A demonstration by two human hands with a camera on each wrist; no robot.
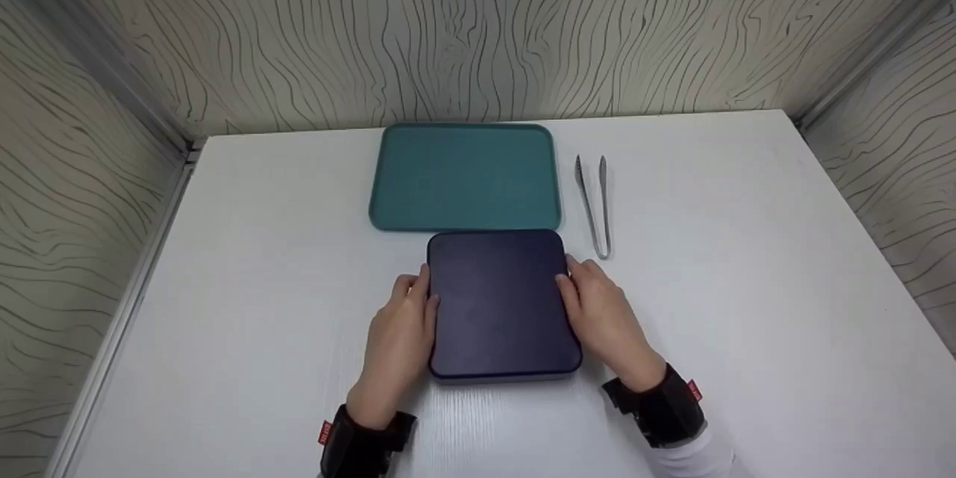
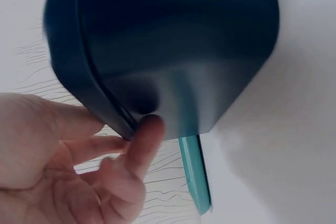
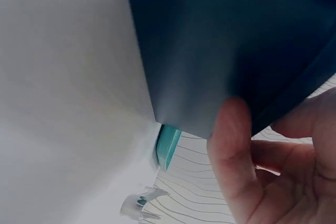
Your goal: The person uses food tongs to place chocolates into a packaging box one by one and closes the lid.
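A dark navy-blue lidded box (image 1: 500,302) with rounded corners sits on the white table, its lid on. At its left side my left hand (image 1: 399,332) grips it, thumb at the lid's edge. My right hand (image 1: 603,314) holds the opposite side in the same way. In the left wrist view, a fingertip of the left hand (image 2: 100,166) touches the box wall just below the lid seam. The right wrist view shows a finger of the right hand (image 3: 273,161) against the box's side wall (image 3: 194,66).
Behind the box lies a teal tray (image 1: 464,178), its front edge close to the box's far edge. Metal tongs (image 1: 602,213) lie right of the tray, near my right hand. Wood-patterned panels (image 1: 463,30) border the white table (image 1: 747,276) at the back and sides.
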